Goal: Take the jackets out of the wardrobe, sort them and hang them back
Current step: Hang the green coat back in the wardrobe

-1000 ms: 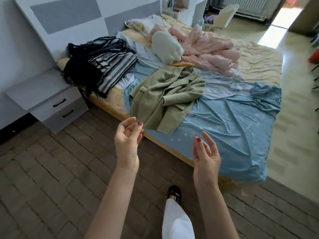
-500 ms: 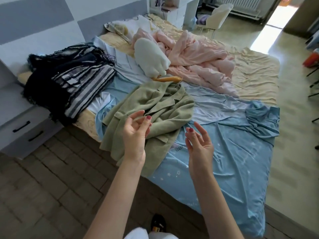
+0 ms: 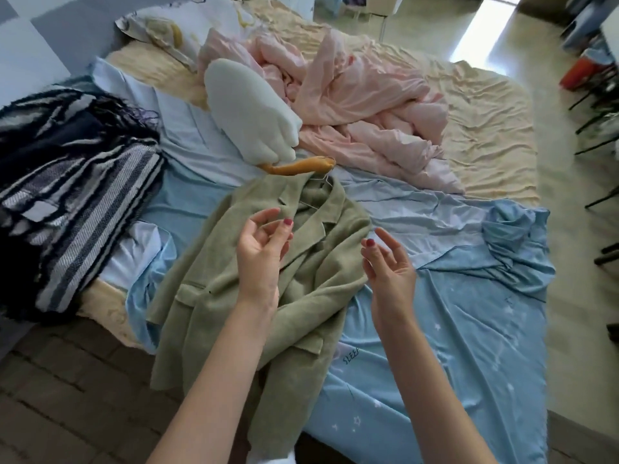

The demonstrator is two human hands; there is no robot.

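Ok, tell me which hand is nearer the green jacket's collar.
Left. The left hand hovers just below the green jacket collar; the right hand is off its right edge.

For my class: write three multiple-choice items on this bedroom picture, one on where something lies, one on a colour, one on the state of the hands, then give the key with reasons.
1. Where does the striped dark jacket lie?
A. at the left edge of the bed
B. on the floor
C. on top of the pink bedding

2. What colour is the jacket spread nearest the person?
A. red
B. olive green
C. black

3. What are the left hand and right hand doing?
A. both grip a hanger
B. both are open and hold nothing
C. both press flat on the floor

Key: 1 A, it is piled at the bed's left side, apart from the pink bedding. 2 B, its cloth is plainly olive green. 3 B, the fingers are loose, with nothing seen in either hand.
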